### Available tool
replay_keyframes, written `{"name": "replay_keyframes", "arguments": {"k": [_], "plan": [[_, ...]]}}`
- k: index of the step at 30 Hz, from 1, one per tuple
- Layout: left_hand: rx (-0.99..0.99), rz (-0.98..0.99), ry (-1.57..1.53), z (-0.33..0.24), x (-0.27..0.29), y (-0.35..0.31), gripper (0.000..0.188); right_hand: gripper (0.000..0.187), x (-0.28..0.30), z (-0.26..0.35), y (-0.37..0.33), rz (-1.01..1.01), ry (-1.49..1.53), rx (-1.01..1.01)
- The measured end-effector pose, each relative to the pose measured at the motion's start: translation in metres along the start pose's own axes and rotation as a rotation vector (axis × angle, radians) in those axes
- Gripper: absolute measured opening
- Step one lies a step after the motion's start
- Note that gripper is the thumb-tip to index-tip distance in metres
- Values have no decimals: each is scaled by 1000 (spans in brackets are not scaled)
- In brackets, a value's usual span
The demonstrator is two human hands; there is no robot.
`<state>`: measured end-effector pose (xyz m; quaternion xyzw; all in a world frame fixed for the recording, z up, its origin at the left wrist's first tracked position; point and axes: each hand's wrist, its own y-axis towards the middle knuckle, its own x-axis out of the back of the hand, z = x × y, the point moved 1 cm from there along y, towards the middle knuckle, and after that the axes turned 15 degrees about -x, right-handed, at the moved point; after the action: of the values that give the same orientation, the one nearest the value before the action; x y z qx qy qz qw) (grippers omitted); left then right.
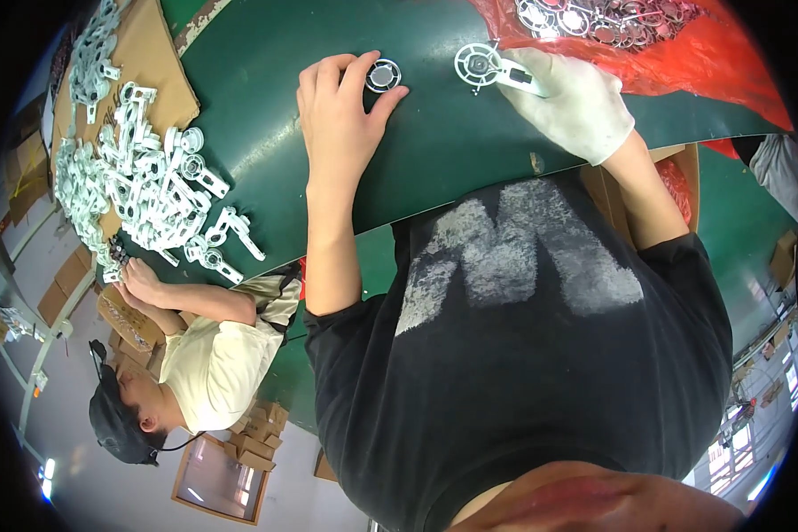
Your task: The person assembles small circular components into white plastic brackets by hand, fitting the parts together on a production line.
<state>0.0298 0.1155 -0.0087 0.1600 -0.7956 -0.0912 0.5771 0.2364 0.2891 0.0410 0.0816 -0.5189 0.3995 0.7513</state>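
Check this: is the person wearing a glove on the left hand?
No: the left hand is bare, its fingertips on a small round disc, while the right hand wears a white glove and holds a white round part.

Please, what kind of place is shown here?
Probably a small factory assembly line: a green work surface, a heap of identical white plastic parts, a red bag of round parts, and a co-worker alongside.

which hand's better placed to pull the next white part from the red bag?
Right, likely. The gloved right hand, holding a white wheel-shaped part, sits beside the red bag. The bare left hand rests on a small round disc, farther away.
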Motion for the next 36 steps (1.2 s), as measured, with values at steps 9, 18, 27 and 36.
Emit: {"name": "replay_keyframes", "arguments": {"k": [9,18,27,36], "plan": [[-206,-191,-345,-46,17,27,47,26,0,9,-1,-14,-113,106],[-143,-255,-634,-53,0,22,28,24,4,10,-6,-15,9,138],[-310,-330,-634,-60,2,19,40,44,19,13,7,801,545,-147],[-1,-233,-1102,-68,-2,21,42,34,-14,13,-4,434,529,82]]}}
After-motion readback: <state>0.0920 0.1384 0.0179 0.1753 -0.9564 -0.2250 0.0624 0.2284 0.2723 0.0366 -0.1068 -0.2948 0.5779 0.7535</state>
